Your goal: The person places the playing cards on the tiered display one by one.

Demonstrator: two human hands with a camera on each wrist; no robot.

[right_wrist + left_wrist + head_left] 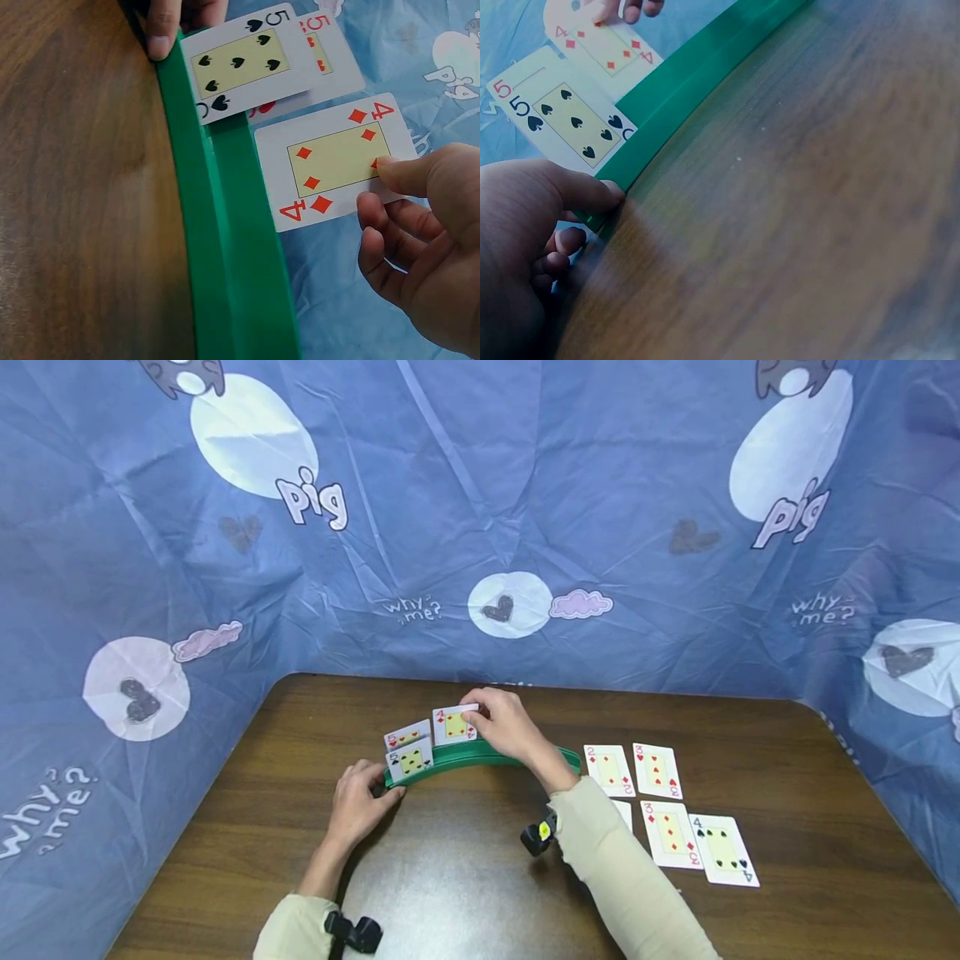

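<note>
A curved green card holder [459, 762] stands on the wooden table. My left hand [358, 803] grips its left end, the thumb on the near side. Two cards stand upright at that end: the five of spades [574, 120] in front, and behind it the five of hearts [341, 64], partly covered. Just right of them, my right hand [504, 724] pinches the four of diamonds [330, 161] by its upper right part, thumb on its face. The lower edge of this card is at the holder's back row. My right forearm hides part of the holder's right half.
Face up right of the holder lie the two of diamonds [609, 770], three of hearts [657, 771], three of diamonds [670, 835] and four of spades [723, 850]. Another card [624, 812] is mostly behind the right sleeve. A blue printed cloth [420, 543] hangs around the table [247, 827].
</note>
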